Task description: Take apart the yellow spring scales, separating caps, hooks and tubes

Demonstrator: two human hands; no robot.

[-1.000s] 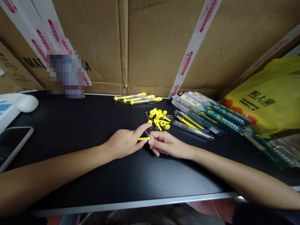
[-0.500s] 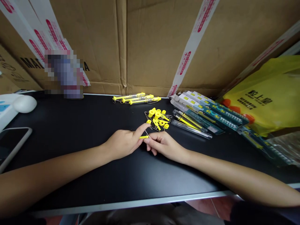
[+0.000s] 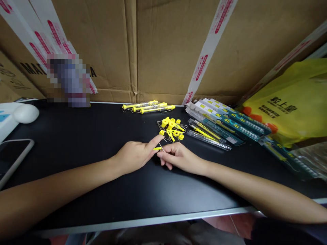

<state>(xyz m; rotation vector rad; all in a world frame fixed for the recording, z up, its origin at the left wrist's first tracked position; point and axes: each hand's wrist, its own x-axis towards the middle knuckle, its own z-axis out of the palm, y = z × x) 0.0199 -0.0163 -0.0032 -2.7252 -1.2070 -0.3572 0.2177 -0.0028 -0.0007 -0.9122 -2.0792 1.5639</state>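
Observation:
My left hand [image 3: 136, 154] is closed around a slim yellow plastic rod [image 3: 157, 148], its thumb raised above it. Facing it, my right hand [image 3: 176, 156] pinches a thin metal wire [image 3: 161, 147] that crosses near the rod's end; whether the two are joined I cannot tell. Just beyond my fingers lies a pile of yellow plastic caps and clips [image 3: 172, 127] with bent wire hooks. To the right of the pile are yellow inner rods [image 3: 204, 131] and a clear plastic tube [image 3: 208, 140].
Several assembled yellow spring scales [image 3: 150, 108] lie at the back of the black table [image 3: 114, 200]. Printed boxes [image 3: 230, 119] and a yellow bag [image 3: 291, 102] stand right. A phone [image 3: 14, 158] and a white device [image 3: 11, 117] are left. Cardboard [image 3: 166, 51] walls the back.
Both hands stay almost in place. The wire between my fingers has tilted slightly, and the view has shifted a little.

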